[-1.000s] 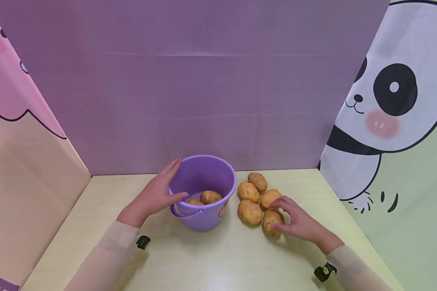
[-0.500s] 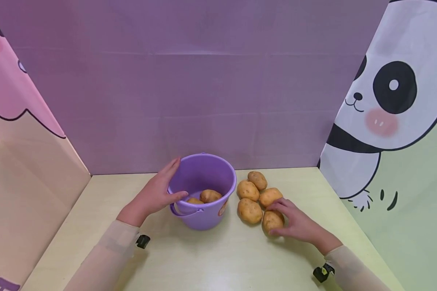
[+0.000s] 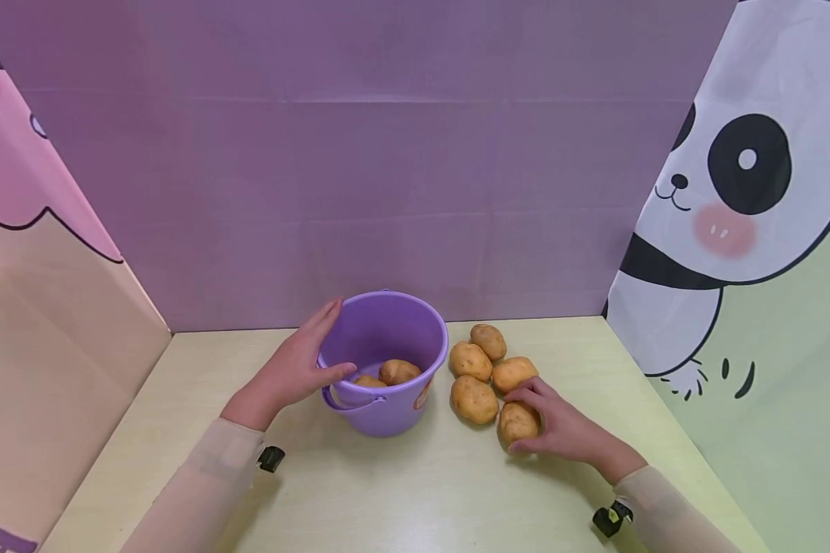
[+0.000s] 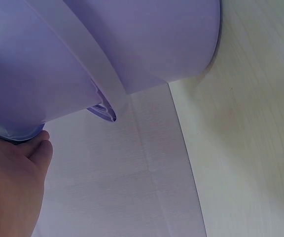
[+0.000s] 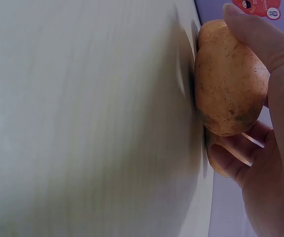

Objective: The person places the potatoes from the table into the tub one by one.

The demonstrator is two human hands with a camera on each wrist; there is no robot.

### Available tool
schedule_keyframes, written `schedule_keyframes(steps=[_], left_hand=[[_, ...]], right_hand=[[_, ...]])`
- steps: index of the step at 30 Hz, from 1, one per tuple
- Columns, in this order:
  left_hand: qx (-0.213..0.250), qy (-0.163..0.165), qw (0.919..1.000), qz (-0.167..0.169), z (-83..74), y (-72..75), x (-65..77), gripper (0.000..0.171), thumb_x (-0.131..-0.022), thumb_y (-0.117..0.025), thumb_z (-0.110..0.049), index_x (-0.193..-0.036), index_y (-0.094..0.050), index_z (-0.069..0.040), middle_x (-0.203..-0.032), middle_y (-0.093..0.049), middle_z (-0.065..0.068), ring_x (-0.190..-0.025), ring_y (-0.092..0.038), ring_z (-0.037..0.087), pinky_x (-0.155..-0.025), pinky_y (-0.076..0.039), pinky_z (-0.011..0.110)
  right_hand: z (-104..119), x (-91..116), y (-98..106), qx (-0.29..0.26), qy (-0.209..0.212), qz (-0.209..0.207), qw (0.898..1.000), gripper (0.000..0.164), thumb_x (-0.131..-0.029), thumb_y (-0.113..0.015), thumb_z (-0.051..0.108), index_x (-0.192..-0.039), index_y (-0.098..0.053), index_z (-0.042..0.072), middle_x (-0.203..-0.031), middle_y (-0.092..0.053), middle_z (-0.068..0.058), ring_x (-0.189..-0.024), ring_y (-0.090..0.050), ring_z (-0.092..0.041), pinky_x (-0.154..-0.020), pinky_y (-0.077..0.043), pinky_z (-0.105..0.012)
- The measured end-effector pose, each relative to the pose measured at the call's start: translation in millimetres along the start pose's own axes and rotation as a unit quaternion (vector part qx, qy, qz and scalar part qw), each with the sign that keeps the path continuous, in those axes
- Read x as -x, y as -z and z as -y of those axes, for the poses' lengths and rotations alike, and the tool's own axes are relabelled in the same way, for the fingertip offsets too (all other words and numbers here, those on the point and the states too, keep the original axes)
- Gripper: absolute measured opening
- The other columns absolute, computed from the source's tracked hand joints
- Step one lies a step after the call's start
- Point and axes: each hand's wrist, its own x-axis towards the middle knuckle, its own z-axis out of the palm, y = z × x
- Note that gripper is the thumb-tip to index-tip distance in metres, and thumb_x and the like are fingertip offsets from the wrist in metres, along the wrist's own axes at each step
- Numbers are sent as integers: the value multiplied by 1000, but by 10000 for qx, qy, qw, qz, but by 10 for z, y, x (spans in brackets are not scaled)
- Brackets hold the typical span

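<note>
A purple bucket (image 3: 387, 415) stands at the middle of the table, its opening tilted toward me in the head view. Two potatoes (image 3: 399, 372) show inside it. My left hand (image 3: 297, 369) holds the bucket's left rim, thumb reaching over the edge; the left wrist view has this hand at the rim beside the bucket wall (image 4: 166, 39). To the right, my right hand (image 3: 560, 426) has its thumb and fingers around the nearest potato (image 3: 517, 425) of a small group. In the right wrist view that potato (image 5: 230, 81) sits between thumb and fingers, close to the tabletop.
Several other potatoes (image 3: 475, 399) lie clustered between the bucket and my right hand. The bucket's handle (image 3: 349, 407) hangs down on its front. A purple wall (image 3: 387, 169) rises behind the pale wooden table (image 3: 387, 499), with printed side panels at left and right.
My right hand's thumb and fingers have drawn in around the nearest potato, its thumb moving to the potato's near end. The left hand stays on the bucket rim.
</note>
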Motion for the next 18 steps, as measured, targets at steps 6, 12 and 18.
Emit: schedule_keyframes(steps=[6, 12, 18], left_hand=[[13, -17, 10000, -9, 12, -13, 3, 110, -96, -80, -52, -175, -23, -1, -183, -19, 19, -167, -22, 44, -129, -29, 67], [-15, -24, 10000, -5, 13, -8, 0, 110, -96, -80, -52, -174, -23, 1, -182, -20, 22, -166, -22, 46, -129, -29, 67], [-39, -14, 10000, -7, 8, -6, -3, 111, -96, -80, -53, -174, -23, 1, -182, -20, 23, -166, -23, 46, -129, -29, 68]], right_hand=[[2, 8, -14, -139, -176, 245, 9994, 66, -85, -98, 41, -139, -67, 18, -141, -49, 1, -128, -56, -27, -105, -56, -47], [25, 15, -7, -121, -261, 481, 9984, 69, -87, -95, 46, -144, -64, 23, -149, -51, -3, -131, -56, -30, -107, -55, -53], [42, 23, -2, -61, -299, 538, 9981, 71, -87, -95, 47, -146, -64, 24, -152, -52, -6, -132, -56, -31, -108, -54, -56]])
